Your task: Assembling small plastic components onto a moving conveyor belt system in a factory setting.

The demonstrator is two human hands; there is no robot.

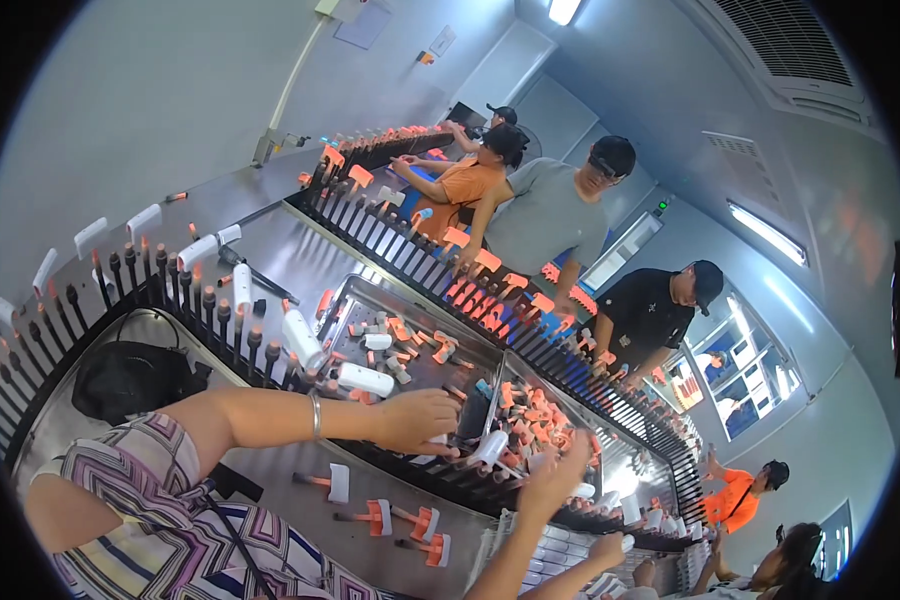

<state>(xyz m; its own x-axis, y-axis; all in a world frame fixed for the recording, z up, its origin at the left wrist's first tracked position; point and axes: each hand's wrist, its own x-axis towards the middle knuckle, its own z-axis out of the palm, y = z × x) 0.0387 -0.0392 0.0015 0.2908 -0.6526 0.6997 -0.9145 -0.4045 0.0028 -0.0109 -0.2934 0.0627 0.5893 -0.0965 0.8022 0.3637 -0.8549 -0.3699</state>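
My left hand point(418, 420), with a bangle on the wrist, reaches over the near row of dark upright pegs point(255, 350). Its fingers are closed at a small white plastic piece point(438, 438), mostly hidden beneath them. My right hand point(555, 478) comes up from the lower edge with bent fingers; what they hold is hidden. Between both hands a glossy white plastic cover point(490, 448) stands tilted at the pegs. Beyond lies a metal tray point(425, 372) with loose orange and white pieces, beside a heap of orange pieces point(540, 415).
The peg line curves left past a black bag point(135, 380) and runs along the far side point(410, 240). Several orange-and-white parts point(375, 517) lie on the near metal table. Co-workers point(560, 215) stand across. Another person's hand point(608, 550) is at clear trays point(560, 550) right.
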